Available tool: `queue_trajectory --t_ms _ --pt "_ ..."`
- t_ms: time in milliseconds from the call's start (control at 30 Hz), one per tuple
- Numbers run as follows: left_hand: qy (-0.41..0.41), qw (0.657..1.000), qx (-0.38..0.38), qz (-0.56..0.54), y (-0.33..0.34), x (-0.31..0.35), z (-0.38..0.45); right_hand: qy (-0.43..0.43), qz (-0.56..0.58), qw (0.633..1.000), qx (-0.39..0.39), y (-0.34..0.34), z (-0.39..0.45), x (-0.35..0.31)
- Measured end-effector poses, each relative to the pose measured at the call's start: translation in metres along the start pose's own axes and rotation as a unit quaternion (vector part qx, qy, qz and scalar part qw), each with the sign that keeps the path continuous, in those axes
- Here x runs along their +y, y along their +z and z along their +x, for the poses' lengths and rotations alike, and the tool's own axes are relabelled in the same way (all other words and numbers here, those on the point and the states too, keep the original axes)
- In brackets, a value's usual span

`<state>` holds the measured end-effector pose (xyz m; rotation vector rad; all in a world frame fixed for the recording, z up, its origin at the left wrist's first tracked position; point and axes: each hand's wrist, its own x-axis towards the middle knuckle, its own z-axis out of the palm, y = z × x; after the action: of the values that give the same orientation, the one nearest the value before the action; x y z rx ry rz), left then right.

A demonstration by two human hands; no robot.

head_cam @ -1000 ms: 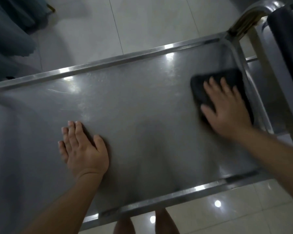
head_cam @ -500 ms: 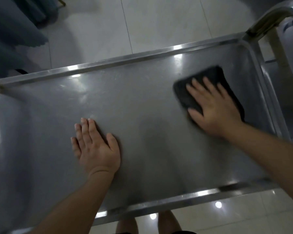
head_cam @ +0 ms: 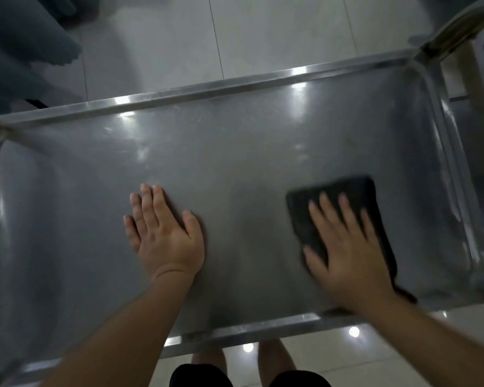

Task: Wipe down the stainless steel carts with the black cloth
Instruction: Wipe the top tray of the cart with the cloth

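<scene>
Cloth [head_cam: 344, 191] under right hand [head_cam: 347, 247] has slid nearer on cart [head_cam: 235, 152].

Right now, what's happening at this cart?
A person is wiping the top shelf of a stainless steel cart. The right hand lies flat, fingers spread, on a black cloth near the shelf's right end, close to the near rim; it looks motion-blurred. The left hand rests flat and bare on the shelf toward the middle, apart from the cloth. The cart stands on a tiled floor.
</scene>
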<state>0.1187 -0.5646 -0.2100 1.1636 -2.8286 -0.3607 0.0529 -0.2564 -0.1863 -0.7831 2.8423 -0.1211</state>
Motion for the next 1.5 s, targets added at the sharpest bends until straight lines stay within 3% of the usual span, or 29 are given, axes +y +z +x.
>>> queue_trajectory --t_ms 100,200,400,567,700,833,1000,1167,1333,1500 --pt "0.001 1.000 0.002 -0.002 -0.001 0.001 -0.001 -0.038 -0.009 0.997 -0.061 0.011 -0.086 -0.008" --pt "-0.001 1.000 -0.002 0.002 -0.002 0.002 -0.001 -0.060 -0.013 0.995 -0.081 0.011 -0.082 -0.007" --pt "0.001 1.000 0.001 -0.003 0.000 0.002 0.000 -0.034 -0.003 0.999 0.021 0.000 0.082 -0.026" --pt "-0.001 1.000 -0.005 -0.006 -0.003 0.003 0.000 0.021 0.015 1.000 -0.015 -0.023 0.227 -0.041" --pt "0.001 1.000 -0.005 -0.002 -0.001 0.002 0.000 0.046 0.028 0.998 -0.013 -0.030 0.268 -0.047" --pt "0.000 1.000 -0.010 -0.005 0.000 0.001 0.000 0.040 0.023 0.999 -0.024 -0.024 0.219 -0.063" --pt "-0.005 0.999 -0.030 -0.013 -0.005 0.004 0.001 -0.023 0.024 0.999 0.013 0.004 0.059 -0.091" --pt "0.001 0.998 -0.058 -0.020 -0.015 0.001 0.000 -0.048 0.018 0.997 -0.052 0.028 -0.081 -0.114" --pt "0.002 0.996 -0.081 -0.034 -0.020 0.000 0.005 -0.029 0.016 0.998 -0.054 0.026 -0.065 -0.116" --pt "0.016 0.992 -0.106 -0.062 -0.027 -0.007 0.006 -0.014 0.011 1.000 0.018 0.017 0.053 -0.125"
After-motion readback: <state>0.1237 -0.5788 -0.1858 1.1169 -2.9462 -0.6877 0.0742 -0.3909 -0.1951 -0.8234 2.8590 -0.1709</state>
